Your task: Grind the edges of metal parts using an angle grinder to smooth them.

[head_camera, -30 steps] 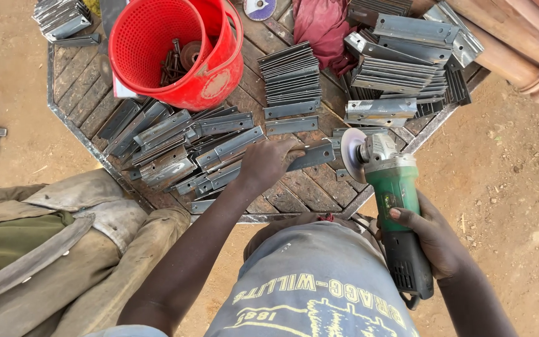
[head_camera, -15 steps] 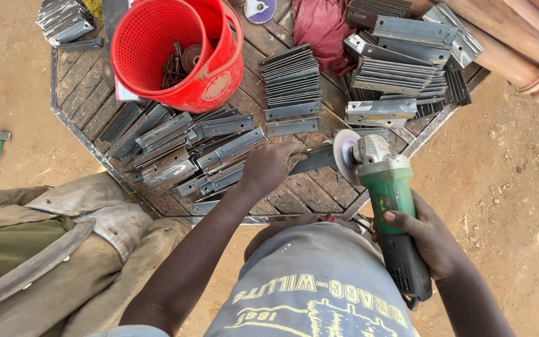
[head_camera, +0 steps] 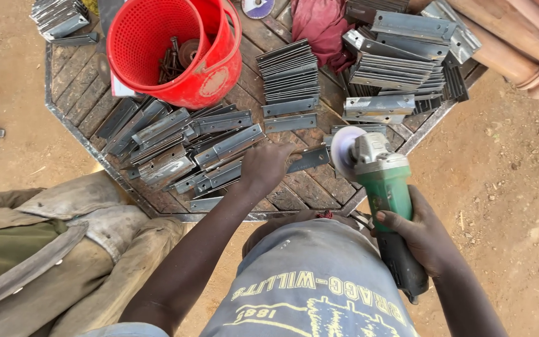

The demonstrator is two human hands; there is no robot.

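Left hand [head_camera: 268, 165], mid-frame, presses a flat metal bracket [head_camera: 307, 159] onto the bench [head_camera: 307, 190]; right hand [head_camera: 422, 234], lower right, is clenched around a green angle grinder [head_camera: 382, 187].

The left hand [head_camera: 268, 165] reaches forward, palm down (fingers curled), while the right hand [head_camera: 422, 234] grips closed, arm bent.

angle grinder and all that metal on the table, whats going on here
A person's right hand grips a green angle grinder, its disc at the end of a flat metal bracket. The left hand presses that bracket onto the octagonal wooden table. Stacks of similar brackets and a red bucket lie around.
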